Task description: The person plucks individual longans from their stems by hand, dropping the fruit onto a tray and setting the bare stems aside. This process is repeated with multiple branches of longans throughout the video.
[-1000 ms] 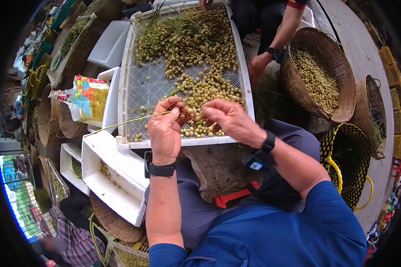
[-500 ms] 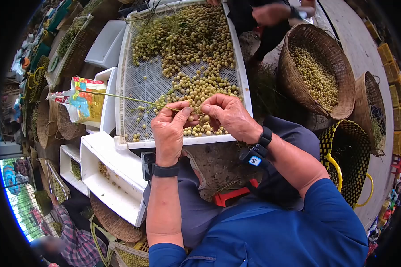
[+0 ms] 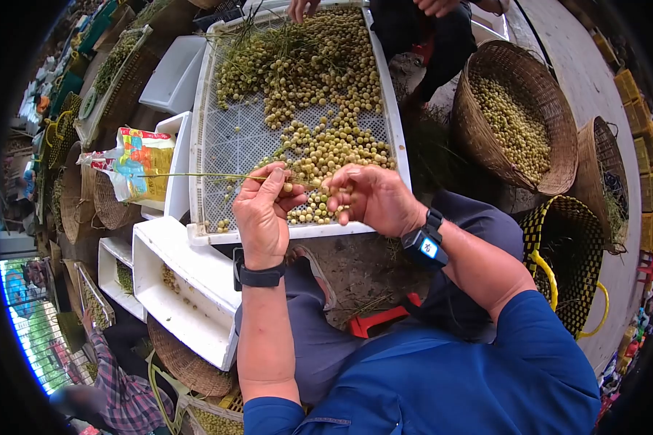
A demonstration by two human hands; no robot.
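Note:
Pinched in the fingers of my left hand point(image 3: 263, 217) is a thin green stem point(image 3: 203, 175), whose long end points left over the tray. A few round fruits hang by those fingertips. My right hand point(image 3: 374, 197) is close to them on the right, its fingers curled and partly spread; whether a fruit sits between them is unclear. Both hands are over the front part of a white mesh tray point(image 3: 401, 138). Loose yellow-green fruits point(image 3: 334, 145) lie beneath and beyond the hands, with stemmed bunches point(image 3: 297, 54) at the far end.
Another person's hands point(image 3: 437, 7) show beyond the tray. A wicker basket of fruit point(image 3: 511, 119) and a black-yellow basket point(image 3: 569, 235) stand right. Left are a colourful bag point(image 3: 144, 163) and white foam boxes point(image 3: 185, 290). Another person in a checked shirt point(image 3: 127, 388) is at lower left.
My right hand has turned and its fingers have loosened. My left hand has shifted slightly left, and the stem lies more level. The other person's hands beyond the tray have moved.

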